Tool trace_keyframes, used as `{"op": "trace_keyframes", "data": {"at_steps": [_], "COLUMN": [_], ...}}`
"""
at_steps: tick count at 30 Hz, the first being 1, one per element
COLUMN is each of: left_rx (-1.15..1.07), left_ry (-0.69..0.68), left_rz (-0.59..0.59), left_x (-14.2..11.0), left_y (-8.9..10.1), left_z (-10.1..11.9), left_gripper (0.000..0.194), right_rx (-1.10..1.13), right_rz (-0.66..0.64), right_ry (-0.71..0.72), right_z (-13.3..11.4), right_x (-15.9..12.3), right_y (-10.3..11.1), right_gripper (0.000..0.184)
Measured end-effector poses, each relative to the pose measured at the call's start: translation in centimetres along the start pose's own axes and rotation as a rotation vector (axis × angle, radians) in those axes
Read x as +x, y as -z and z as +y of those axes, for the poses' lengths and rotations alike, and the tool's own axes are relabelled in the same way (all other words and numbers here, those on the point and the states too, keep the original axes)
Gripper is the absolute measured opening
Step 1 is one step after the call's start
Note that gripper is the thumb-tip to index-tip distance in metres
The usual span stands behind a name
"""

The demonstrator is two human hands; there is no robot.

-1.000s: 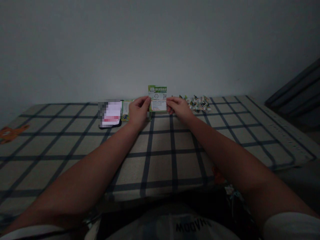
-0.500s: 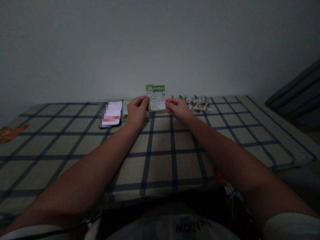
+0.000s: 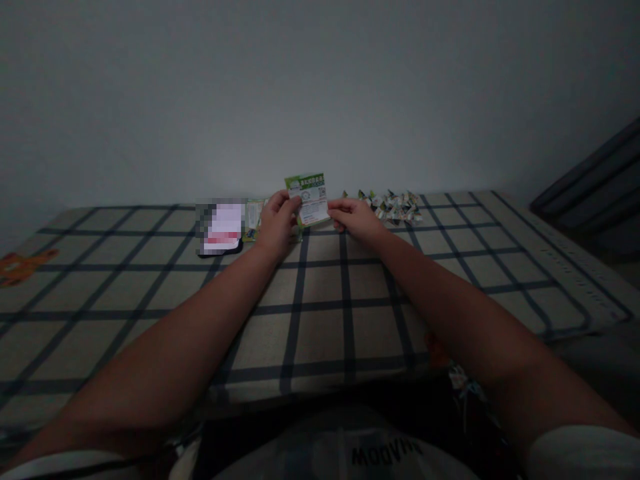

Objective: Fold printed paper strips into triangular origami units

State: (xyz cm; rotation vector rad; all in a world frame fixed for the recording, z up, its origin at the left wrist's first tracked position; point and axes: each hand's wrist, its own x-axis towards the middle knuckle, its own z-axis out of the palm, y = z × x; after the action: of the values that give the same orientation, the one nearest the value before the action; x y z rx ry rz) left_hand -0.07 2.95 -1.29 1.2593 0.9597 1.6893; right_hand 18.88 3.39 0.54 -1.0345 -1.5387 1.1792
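Observation:
Between both hands is a green and white printed paper leaflet [image 3: 313,197], held up and tilted above the far part of the table. My left hand [image 3: 277,223] pinches its left edge, thumb on the printed face. At the right edge, the fingertips of my right hand [image 3: 357,217] are closed on the paper. Behind and left of my left hand lie more green and white printed papers [image 3: 253,215], partly hidden by that hand. A pile of small folded paper pieces [image 3: 399,208] sits beyond my right hand.
A dark-edged phone [image 3: 223,251] with a blurred, lit screen lies left of the papers. The checked tablecloth [image 3: 320,320] covers the table, which meets a plain wall [image 3: 320,87]. An orange printed figure [image 3: 25,267] is at the left.
The leaflet has shifted a little left and tilted, its right side now higher. My left thumb has come further onto its face. The right hand has followed slightly left and lower.

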Motion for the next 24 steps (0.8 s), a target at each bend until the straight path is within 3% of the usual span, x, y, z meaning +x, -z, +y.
{"op": "trace_keyframes", "data": {"at_steps": [3, 8, 16, 21, 24], "left_rx": [-0.025, -0.029, -0.056, -0.051, -0.063], "left_ry": [0.013, 0.004, 0.072, 0.081, 0.102], "left_rz": [-0.044, 0.018, -0.010, -0.057, -0.085], "left_x": [0.1, 0.4, 0.1, -0.4, -0.4], "left_y": [-0.2, 0.1, -0.1, -0.1, 0.1], "left_z": [-0.3, -0.9, -0.4, 0.7, 0.9], "left_gripper": [0.038, 0.044, 0.033, 0.023, 0.021], "right_rx": [0.015, 0.056, -0.029, -0.044, -0.029], "right_rz": [-0.040, -0.033, -0.121, -0.080, -0.073], "right_ry": [0.005, 0.080, 0.177, 0.222, 0.219], "right_z": [0.1, 0.2, 0.3, 0.4, 0.2], "right_x": [-0.2, -0.4, -0.3, -0.3, -0.5], "right_y": [-0.2, -0.2, -0.1, -0.2, -0.3], "right_gripper": [0.013, 0.027, 0.024, 0.016, 0.023]}}
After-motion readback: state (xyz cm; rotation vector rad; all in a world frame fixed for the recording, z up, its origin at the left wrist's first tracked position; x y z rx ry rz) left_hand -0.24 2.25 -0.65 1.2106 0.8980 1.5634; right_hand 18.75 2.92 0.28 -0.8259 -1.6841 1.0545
